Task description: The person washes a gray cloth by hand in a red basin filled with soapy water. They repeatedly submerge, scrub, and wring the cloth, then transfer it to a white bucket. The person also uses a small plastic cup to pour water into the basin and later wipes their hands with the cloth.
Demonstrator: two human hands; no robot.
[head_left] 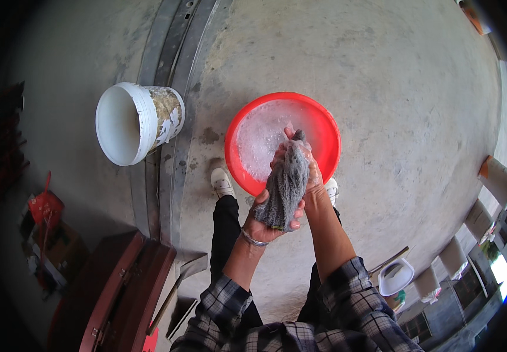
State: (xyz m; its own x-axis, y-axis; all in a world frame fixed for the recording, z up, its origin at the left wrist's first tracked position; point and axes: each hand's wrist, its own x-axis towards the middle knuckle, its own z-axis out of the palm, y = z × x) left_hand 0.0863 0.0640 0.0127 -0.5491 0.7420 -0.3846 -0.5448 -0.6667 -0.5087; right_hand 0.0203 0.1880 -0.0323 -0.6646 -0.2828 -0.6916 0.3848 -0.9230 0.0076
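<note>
A grey wet cloth, bunched lengthwise, is held between both hands above a red plastic basin. My left hand, with a bracelet at its wrist, grips the cloth's lower end, fingers wrapped around its side. Farther up, my right hand holds the upper part, its skin wet with suds; the cloth partly hides its fingers. White soapy foam covers much of the water in the basin. The basin sits on the concrete floor between two light-coloured shoes.
A white plastic bucket lies on its side left of the basin, over a metal floor track. A dark red wooden door or panel is at lower left, near a long-handled tool. A white plastic container stands at lower right.
</note>
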